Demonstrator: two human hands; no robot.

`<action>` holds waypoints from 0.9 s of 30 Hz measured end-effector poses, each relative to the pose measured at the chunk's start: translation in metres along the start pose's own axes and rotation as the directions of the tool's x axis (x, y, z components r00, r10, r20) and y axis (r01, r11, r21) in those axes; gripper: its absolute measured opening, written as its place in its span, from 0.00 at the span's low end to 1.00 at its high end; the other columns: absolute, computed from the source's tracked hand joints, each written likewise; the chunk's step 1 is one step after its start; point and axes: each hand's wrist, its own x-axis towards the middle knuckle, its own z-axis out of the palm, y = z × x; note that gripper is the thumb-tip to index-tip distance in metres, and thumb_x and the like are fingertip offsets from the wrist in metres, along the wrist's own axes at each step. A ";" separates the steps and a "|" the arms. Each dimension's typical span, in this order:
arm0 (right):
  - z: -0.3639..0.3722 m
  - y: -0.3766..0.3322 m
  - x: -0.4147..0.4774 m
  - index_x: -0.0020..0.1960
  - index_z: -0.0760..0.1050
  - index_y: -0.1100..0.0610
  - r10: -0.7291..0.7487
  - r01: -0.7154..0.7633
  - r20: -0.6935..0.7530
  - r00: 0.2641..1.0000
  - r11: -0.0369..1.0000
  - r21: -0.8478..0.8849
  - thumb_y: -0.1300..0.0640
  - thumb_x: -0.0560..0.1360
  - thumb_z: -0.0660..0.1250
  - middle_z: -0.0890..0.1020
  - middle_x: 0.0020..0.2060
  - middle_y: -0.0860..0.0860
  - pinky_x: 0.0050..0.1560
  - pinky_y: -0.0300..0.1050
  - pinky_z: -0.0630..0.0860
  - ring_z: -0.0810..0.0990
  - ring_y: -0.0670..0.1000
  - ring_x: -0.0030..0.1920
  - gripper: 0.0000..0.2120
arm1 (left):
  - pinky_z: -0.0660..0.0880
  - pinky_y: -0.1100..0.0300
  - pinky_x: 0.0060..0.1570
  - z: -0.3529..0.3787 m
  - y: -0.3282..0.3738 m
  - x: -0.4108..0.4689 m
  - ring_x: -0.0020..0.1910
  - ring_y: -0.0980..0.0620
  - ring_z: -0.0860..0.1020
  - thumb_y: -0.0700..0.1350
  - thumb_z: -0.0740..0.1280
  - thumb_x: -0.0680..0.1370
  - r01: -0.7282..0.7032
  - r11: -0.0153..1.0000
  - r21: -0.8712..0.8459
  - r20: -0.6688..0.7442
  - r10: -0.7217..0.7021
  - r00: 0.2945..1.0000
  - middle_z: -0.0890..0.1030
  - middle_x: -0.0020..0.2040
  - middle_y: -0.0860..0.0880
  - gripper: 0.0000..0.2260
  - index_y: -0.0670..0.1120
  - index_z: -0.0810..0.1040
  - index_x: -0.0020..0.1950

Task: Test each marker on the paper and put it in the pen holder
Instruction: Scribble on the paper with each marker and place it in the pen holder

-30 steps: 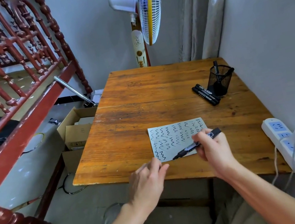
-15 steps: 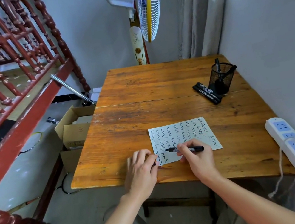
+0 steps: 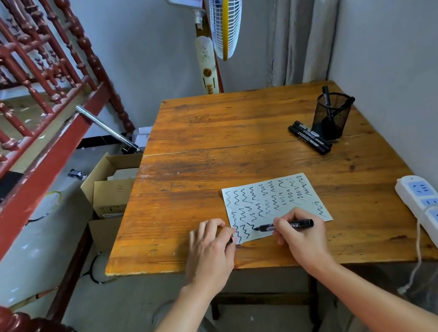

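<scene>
A white paper (image 3: 276, 196) covered in black squiggles lies near the front edge of the wooden table (image 3: 209, 152). My right hand (image 3: 303, 238) grips an uncapped black marker (image 3: 265, 228), its tip touching the paper's lower left part at the end of a fresh squiggle. My left hand (image 3: 212, 249) rests curled at the paper's left edge, with a small dark piece, seemingly the marker cap (image 3: 229, 240), between its fingers. A black mesh pen holder (image 3: 332, 116) stands at the far right with one marker (image 3: 326, 94) in it. Two black markers (image 3: 309, 138) lie beside it.
A white power strip (image 3: 437, 215) hangs over the table's right edge by the wall. A standing fan (image 3: 222, 7) rises behind the table. Open cardboard boxes (image 3: 111, 190) sit on the floor to the left, next to a red wooden bed frame (image 3: 25, 185).
My right hand brought the marker down from above the paper onto its lower left and drew a squiggle. My left hand moved up to the paper's left edge.
</scene>
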 end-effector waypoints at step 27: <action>-0.025 -0.051 -0.020 0.34 0.70 0.62 0.041 -0.059 0.068 0.997 0.955 0.292 0.61 0.78 0.66 0.74 0.21 0.50 0.22 0.36 0.67 0.71 0.49 0.21 0.14 | 0.72 0.68 0.43 -0.024 0.036 -0.023 0.46 0.60 0.76 0.40 0.65 0.77 0.068 0.863 -0.500 0.043 -0.054 0.998 0.79 0.46 0.55 0.05 0.47 0.77 0.51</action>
